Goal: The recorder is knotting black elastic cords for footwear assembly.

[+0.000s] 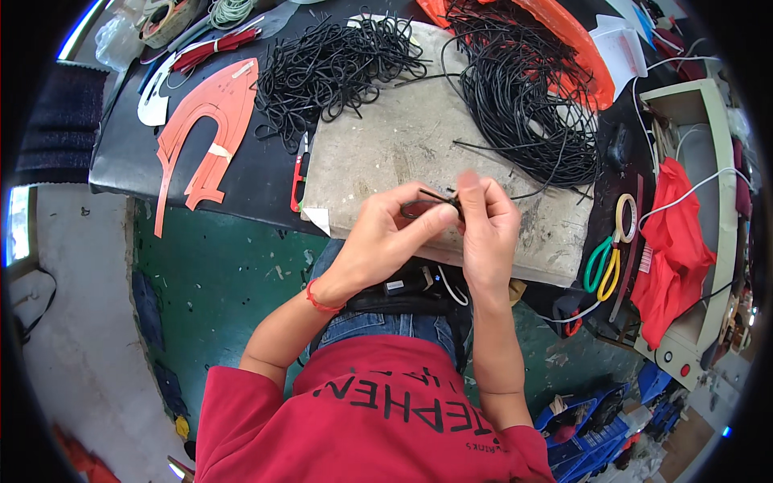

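Above the near edge of a worn grey board (386,153), my left hand (398,233) pinches a short length of thin black cord (452,203) between thumb and fingers. A small loop of it bends out by the left fingers. My right hand (489,225) is closed on the same cord beside the left thumb, its raised thumb slightly blurred. Whether the cord is knotted there, the fingers hide. A tangled heap of black cords (334,72) lies beyond my left hand. Farther right spreads a larger bundle of long black cord (523,113), partly on an orange-red plastic bag (592,56).
Left of the board lie a red utility knife (298,177) and orange curved pattern pieces (229,105). On the right are a tape roll (626,217), scissors with green and yellow handles (612,270), and red cloth (672,241) over a beige machine housing (713,113).
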`<state>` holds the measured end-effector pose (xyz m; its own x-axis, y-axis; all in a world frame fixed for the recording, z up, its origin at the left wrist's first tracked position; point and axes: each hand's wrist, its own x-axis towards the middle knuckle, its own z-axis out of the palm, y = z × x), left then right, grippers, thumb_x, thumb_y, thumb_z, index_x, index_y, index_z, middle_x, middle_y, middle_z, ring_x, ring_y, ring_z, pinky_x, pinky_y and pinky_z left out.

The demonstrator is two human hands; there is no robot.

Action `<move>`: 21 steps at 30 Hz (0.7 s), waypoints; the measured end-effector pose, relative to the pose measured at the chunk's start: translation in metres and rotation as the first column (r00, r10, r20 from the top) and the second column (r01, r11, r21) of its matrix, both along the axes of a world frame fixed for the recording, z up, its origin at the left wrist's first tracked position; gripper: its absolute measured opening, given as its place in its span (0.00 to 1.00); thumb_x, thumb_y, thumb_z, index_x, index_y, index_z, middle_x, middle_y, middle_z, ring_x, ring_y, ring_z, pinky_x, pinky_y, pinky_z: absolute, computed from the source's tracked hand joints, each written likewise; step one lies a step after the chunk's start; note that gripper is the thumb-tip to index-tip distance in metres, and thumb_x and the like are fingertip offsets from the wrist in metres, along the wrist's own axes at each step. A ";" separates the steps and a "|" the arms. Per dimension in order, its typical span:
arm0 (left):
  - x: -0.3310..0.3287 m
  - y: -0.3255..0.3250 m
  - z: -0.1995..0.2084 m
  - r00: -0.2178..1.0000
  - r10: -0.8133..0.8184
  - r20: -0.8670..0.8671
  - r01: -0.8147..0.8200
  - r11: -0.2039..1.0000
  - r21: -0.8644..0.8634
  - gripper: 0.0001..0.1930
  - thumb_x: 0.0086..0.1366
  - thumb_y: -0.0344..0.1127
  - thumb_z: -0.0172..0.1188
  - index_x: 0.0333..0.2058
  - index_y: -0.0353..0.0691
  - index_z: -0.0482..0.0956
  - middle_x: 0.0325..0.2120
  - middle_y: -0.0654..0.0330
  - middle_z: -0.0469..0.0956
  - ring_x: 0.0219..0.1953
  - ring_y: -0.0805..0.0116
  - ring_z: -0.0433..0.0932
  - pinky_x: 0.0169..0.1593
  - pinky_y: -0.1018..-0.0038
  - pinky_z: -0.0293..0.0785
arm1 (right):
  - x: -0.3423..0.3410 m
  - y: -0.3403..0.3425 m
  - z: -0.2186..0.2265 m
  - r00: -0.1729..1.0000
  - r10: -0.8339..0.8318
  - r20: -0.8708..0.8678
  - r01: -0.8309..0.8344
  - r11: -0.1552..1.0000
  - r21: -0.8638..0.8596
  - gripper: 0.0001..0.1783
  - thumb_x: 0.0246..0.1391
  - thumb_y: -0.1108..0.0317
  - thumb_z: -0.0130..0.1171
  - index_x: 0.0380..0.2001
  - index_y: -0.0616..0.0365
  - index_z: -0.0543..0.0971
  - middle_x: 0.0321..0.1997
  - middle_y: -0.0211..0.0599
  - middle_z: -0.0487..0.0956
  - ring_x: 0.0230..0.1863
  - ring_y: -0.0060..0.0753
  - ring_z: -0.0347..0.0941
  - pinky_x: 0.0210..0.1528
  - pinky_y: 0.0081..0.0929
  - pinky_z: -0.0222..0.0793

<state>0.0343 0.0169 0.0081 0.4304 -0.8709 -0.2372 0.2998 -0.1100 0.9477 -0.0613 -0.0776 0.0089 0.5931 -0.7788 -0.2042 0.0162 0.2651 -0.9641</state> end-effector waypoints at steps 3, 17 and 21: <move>0.004 0.000 0.009 0.994 0.012 -0.112 -0.012 1.000 0.006 0.11 0.61 0.35 0.56 0.36 0.32 0.75 0.26 0.65 0.75 0.28 0.81 0.70 0.33 0.83 0.68 | -0.004 -0.005 0.004 0.995 0.096 0.004 -0.097 0.994 0.050 0.09 0.56 0.66 0.53 0.25 0.60 0.73 0.22 0.22 0.69 0.25 0.12 0.60 0.29 0.13 0.57; 0.006 0.002 0.006 1.000 0.025 0.014 -0.025 1.000 -0.007 0.09 0.60 0.35 0.57 0.31 0.32 0.76 0.21 0.68 0.72 0.26 0.84 0.66 0.29 0.85 0.64 | -0.021 -0.016 0.012 0.963 0.269 -0.021 -0.269 0.955 -0.127 0.06 0.52 0.74 0.57 0.32 0.66 0.77 0.31 0.29 0.74 0.30 0.13 0.65 0.32 0.12 0.60; 0.003 0.002 0.001 0.996 0.079 -0.050 -0.081 0.996 -0.026 0.10 0.60 0.36 0.57 0.31 0.34 0.76 0.21 0.68 0.72 0.26 0.83 0.68 0.30 0.84 0.66 | -0.022 -0.009 0.013 0.962 0.271 -0.025 -0.273 0.958 -0.085 0.08 0.52 0.74 0.56 0.35 0.66 0.76 0.30 0.27 0.73 0.30 0.13 0.65 0.32 0.12 0.59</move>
